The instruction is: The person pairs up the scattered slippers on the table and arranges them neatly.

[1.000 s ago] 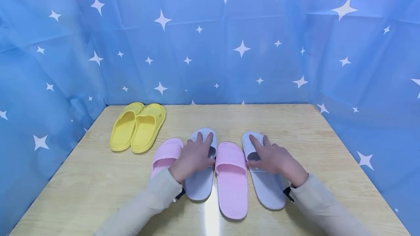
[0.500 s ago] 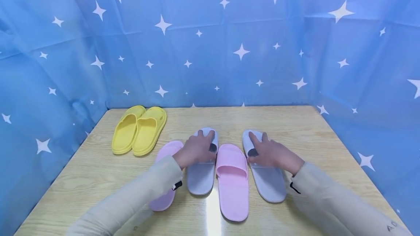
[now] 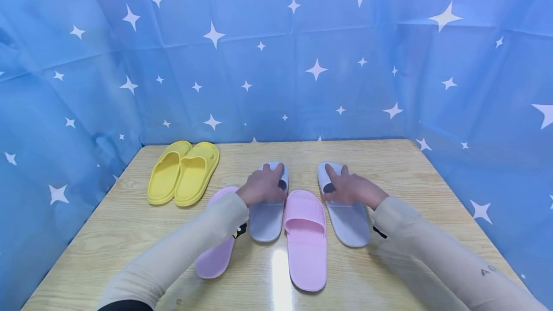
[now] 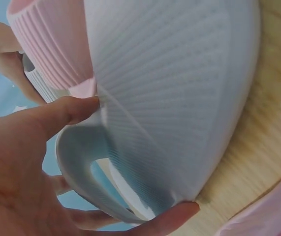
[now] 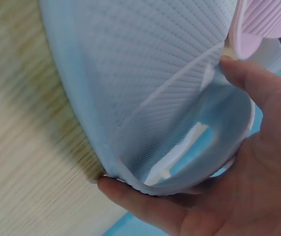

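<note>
Two grey slippers lie on the wooden table, one on each side of a pink slipper [image 3: 306, 258]. My left hand [image 3: 263, 187] grips the left grey slipper [image 3: 265, 224] across its strap. In the left wrist view, the thumb and a finger press opposite edges of that slipper [image 4: 165, 73]. On the other side, my right hand [image 3: 354, 190] grips the right grey slipper [image 3: 347, 227] by its strap. The right wrist view shows thumb and fingers around both sides of this slipper [image 5: 145, 64]. Another pink slipper [image 3: 214, 258] is partly hidden under my left forearm.
A pair of yellow slippers [image 3: 190, 181] sits side by side at the table's back left. Blue cloth [image 3: 276, 61] with white stars hangs behind and along both sides of the table [image 3: 380, 157].
Both grey slippers have slid away from me, toward the back of the table, with my hands on them. The pink and yellow slippers stay in place on the table.
</note>
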Demonstrator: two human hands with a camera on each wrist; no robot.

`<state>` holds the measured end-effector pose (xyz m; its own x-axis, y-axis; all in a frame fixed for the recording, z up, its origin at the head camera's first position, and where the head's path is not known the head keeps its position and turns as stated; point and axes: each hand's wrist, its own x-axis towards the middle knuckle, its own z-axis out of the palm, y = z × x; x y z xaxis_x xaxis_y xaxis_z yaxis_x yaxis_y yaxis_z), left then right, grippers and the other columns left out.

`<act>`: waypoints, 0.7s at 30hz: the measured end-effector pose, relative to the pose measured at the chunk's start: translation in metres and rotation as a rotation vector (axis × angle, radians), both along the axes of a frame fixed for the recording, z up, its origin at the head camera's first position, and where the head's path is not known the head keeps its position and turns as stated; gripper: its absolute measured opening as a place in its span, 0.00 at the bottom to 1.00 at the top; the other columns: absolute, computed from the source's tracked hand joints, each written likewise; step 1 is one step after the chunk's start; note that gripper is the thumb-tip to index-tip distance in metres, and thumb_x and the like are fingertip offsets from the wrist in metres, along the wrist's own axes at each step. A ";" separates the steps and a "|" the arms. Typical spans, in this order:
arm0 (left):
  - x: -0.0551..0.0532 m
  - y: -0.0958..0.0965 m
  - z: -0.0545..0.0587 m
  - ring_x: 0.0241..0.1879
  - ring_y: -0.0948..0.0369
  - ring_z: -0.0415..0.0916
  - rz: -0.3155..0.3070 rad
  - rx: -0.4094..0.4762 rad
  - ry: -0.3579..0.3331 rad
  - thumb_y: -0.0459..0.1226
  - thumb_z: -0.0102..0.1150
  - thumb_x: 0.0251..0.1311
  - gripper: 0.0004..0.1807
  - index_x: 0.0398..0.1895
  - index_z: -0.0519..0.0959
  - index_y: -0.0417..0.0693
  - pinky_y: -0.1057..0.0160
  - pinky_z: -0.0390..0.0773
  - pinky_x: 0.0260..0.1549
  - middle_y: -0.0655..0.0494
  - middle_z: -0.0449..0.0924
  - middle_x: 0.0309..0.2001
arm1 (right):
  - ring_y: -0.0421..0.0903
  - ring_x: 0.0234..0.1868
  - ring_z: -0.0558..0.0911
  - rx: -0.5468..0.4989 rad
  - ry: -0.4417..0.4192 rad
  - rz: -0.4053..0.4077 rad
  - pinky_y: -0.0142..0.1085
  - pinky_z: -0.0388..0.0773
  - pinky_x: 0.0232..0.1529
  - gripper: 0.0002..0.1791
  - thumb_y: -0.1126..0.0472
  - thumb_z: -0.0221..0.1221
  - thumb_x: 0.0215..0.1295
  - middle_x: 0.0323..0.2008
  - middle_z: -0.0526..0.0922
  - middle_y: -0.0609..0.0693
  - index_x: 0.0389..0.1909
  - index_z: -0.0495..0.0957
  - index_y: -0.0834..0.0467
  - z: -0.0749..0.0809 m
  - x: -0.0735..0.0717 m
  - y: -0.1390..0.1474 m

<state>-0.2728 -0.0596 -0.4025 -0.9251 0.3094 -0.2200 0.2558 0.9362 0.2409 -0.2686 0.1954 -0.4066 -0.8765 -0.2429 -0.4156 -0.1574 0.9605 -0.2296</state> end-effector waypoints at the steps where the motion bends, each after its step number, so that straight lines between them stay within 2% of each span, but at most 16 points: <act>1: -0.002 0.000 0.000 0.54 0.41 0.75 0.004 0.004 -0.004 0.51 0.68 0.59 0.46 0.78 0.58 0.56 0.45 0.78 0.52 0.35 0.67 0.68 | 0.79 0.63 0.73 0.001 0.000 -0.001 0.66 0.74 0.60 0.56 0.36 0.56 0.73 0.77 0.34 0.82 0.84 0.32 0.54 0.000 -0.002 0.000; 4: -0.007 0.002 0.001 0.56 0.41 0.75 0.013 0.015 -0.011 0.50 0.69 0.59 0.46 0.79 0.58 0.56 0.45 0.78 0.54 0.35 0.67 0.68 | 0.76 0.60 0.77 0.003 -0.009 -0.005 0.65 0.75 0.58 0.56 0.36 0.55 0.73 0.77 0.33 0.81 0.84 0.31 0.53 0.001 -0.007 0.000; 7: -0.013 0.003 0.002 0.58 0.40 0.75 0.020 0.032 -0.018 0.49 0.69 0.59 0.47 0.80 0.57 0.56 0.44 0.78 0.56 0.35 0.67 0.69 | 0.75 0.60 0.78 -0.001 -0.019 -0.008 0.64 0.75 0.58 0.56 0.36 0.55 0.73 0.78 0.32 0.81 0.84 0.30 0.53 0.003 -0.014 0.000; 13: -0.024 0.004 0.004 0.63 0.38 0.72 0.039 0.064 -0.025 0.49 0.68 0.60 0.48 0.81 0.56 0.56 0.41 0.76 0.61 0.36 0.66 0.72 | 0.79 0.66 0.72 -0.014 -0.031 -0.006 0.65 0.74 0.59 0.56 0.36 0.55 0.73 0.78 0.30 0.80 0.84 0.29 0.52 0.007 -0.027 0.001; 15: -0.027 0.005 0.003 0.64 0.39 0.71 0.046 0.068 -0.025 0.49 0.68 0.61 0.48 0.82 0.55 0.56 0.41 0.75 0.62 0.36 0.65 0.72 | 0.80 0.67 0.69 -0.013 -0.027 -0.007 0.66 0.73 0.60 0.56 0.36 0.55 0.73 0.78 0.30 0.80 0.84 0.29 0.52 0.006 -0.030 0.002; 18: -0.032 0.007 0.001 0.66 0.38 0.71 0.054 0.060 -0.013 0.50 0.66 0.63 0.47 0.83 0.54 0.56 0.42 0.74 0.64 0.37 0.64 0.74 | 0.83 0.71 0.59 -0.014 -0.007 -0.012 0.70 0.69 0.63 0.55 0.37 0.55 0.73 0.78 0.31 0.80 0.84 0.30 0.51 0.005 -0.035 0.004; 21: -0.034 0.008 -0.004 0.71 0.35 0.65 0.076 0.048 -0.014 0.50 0.61 0.67 0.46 0.84 0.51 0.62 0.39 0.72 0.66 0.36 0.55 0.79 | 0.85 0.74 0.51 -0.028 0.015 -0.021 0.73 0.66 0.64 0.53 0.40 0.56 0.73 0.78 0.32 0.79 0.85 0.32 0.49 0.003 -0.036 0.004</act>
